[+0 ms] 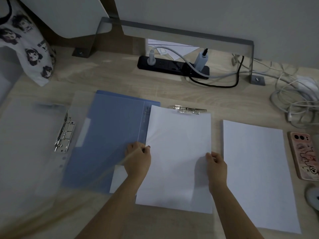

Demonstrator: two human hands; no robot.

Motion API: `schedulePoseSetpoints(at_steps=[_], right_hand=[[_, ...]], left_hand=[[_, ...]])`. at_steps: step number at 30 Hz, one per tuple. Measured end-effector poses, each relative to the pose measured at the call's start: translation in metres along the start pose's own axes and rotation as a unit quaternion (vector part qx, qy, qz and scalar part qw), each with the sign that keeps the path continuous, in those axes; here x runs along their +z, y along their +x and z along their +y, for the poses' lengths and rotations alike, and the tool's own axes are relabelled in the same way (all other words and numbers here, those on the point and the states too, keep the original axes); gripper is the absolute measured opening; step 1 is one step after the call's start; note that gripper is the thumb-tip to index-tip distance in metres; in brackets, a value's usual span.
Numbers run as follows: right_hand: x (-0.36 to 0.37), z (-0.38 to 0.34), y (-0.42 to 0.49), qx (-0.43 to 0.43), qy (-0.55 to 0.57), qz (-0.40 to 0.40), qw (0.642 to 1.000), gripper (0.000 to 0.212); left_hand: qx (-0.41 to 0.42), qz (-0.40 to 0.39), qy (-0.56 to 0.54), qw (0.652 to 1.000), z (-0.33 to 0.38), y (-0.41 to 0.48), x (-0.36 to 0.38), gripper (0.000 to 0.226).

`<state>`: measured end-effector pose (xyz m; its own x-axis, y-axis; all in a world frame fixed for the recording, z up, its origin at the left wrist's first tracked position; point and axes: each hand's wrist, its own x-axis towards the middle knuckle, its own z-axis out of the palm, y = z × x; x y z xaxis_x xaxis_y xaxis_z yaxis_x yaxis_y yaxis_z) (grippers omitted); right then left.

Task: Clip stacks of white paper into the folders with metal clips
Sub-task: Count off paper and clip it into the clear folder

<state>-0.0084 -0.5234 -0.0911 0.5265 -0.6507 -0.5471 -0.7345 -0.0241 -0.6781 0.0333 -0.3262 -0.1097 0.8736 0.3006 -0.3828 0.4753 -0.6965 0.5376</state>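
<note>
A white paper stack [177, 149] lies tilted in the middle of the desk, its top edge near a metal clip [189, 109] of the open folder beneath it. My left hand [138, 157] grips the stack's left edge and my right hand [215, 166] pinches its right edge. The blue folder cover [110, 135] spreads open to the left. A translucent folder [31, 138] with its own metal clip [64, 133] lies open at far left. Another stack of white paper [255, 169] rests to the right.
A black power strip [172, 65] with plugs and cables sits at the back. Tangled white cables [296, 99] lie at the right, a phone [304, 155] in a patterned case beside the paper. A printed cloth bag [27, 47] stands at back left.
</note>
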Motion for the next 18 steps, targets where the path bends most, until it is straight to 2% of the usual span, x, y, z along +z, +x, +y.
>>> schedulePoseSetpoints(at_steps=[6, 10, 12, 14, 16, 18], right_hand=[[0.002, 0.002, 0.003, -0.020, -0.027, -0.003, 0.999, 0.023], [0.004, -0.003, 0.001, -0.058, -0.113, 0.012, 0.992, 0.017], [0.006, -0.004, -0.001, -0.103, -0.180, 0.049, 0.977, 0.020], [0.008, 0.001, 0.000, -0.169, -0.256, 0.082, 0.948, 0.030], [0.007, 0.002, 0.002, -0.223, -0.281, 0.074, 0.931, 0.036], [0.005, 0.003, 0.003, -0.247, -0.273, 0.031, 0.929, 0.037]], left_hand=[[-0.001, 0.012, 0.022, 1.000, 0.001, 0.000, 0.002, 0.024], [0.011, 0.053, 0.024, 0.998, 0.006, -0.005, 0.004, 0.023], [0.072, 0.085, 0.041, 0.993, 0.007, -0.007, 0.006, 0.038], [0.175, 0.063, 0.082, 0.979, 0.001, -0.007, 0.010, 0.059], [0.268, 0.019, 0.131, 0.954, -0.004, -0.005, 0.015, 0.074], [0.305, -0.008, 0.168, 0.937, -0.005, -0.003, 0.019, 0.079]])
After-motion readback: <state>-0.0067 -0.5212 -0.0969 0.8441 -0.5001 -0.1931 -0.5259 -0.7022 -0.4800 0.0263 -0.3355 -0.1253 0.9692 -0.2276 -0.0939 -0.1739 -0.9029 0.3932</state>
